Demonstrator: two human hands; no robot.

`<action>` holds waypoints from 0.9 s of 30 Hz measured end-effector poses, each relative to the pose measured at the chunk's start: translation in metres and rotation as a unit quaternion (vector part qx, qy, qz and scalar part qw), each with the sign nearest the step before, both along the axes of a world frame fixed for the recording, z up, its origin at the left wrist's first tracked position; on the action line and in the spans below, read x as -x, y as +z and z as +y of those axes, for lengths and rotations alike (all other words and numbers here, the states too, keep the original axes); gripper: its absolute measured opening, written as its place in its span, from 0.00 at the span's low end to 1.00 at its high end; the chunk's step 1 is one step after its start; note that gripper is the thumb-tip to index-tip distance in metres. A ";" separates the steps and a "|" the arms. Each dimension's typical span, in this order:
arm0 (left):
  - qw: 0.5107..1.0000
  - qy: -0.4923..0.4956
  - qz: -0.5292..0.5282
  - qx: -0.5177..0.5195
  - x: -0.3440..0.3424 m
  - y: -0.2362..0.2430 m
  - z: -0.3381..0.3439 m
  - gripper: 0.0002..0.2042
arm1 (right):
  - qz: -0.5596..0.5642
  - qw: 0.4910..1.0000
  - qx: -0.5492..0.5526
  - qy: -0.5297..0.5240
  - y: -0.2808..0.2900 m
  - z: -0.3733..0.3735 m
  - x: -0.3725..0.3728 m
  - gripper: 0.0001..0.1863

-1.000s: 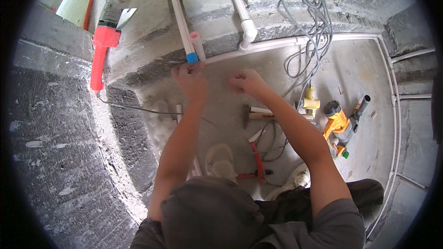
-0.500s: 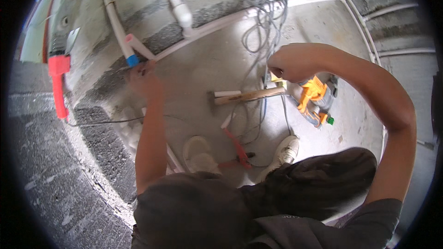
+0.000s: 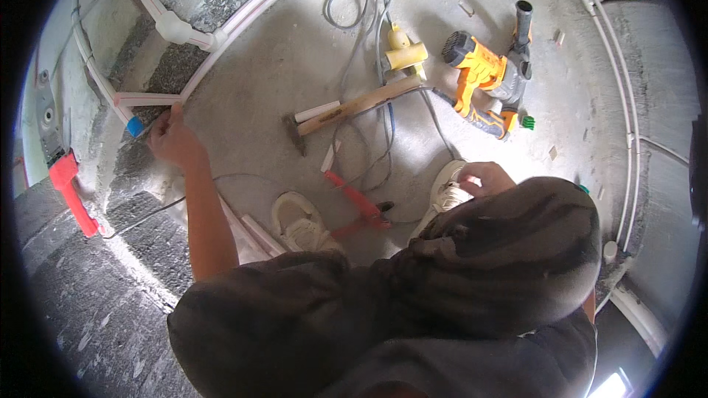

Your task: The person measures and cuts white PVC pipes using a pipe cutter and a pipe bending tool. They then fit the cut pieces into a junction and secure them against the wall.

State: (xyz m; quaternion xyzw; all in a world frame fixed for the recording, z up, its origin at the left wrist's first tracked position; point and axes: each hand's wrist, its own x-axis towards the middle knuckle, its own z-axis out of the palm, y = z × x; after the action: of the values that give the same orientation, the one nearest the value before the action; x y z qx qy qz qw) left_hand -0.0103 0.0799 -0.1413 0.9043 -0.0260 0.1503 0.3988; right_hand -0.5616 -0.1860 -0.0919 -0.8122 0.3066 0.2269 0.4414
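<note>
Right hand (image 3: 485, 177): behind knee (image 3: 538, 228), grip unclear.
Left hand (image 3: 177, 144): well apart from right, bent at near end of pipe run (image 3: 254, 7); clamping unclear.
Short pipe (image 3: 150, 99): free end looks unconnected.
Elbow (image 3: 174, 27): looks joined, done.

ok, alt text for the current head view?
The left hand is at a white pipe junction beside a blue pipe fitting; the right hand is near the right shoe. A wooden-handled hammer and orange power drill lie on concrete.
</note>
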 end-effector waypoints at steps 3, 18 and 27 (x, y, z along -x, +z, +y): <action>0.999 -0.015 0.018 0.030 0.002 0.002 0.004 0.15 | -0.199 0.947 0.051 0.248 -0.031 0.030 -0.048 0.13; 1.000 -0.015 -0.009 0.022 0.001 0.008 -0.003 0.17 | -0.378 0.660 0.165 0.628 -0.075 0.107 -0.163 0.07; 0.994 0.005 -0.038 0.101 -0.003 -0.009 -0.001 0.15 | -0.247 0.907 -0.323 0.105 -0.003 0.073 -0.193 0.08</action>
State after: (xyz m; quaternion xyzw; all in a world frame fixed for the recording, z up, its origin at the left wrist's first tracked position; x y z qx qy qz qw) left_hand -0.0072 0.0787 -0.1499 0.8531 -0.0218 0.1882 0.4861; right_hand -0.3684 -0.1129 -0.0949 -0.6825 0.0100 0.1505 0.7151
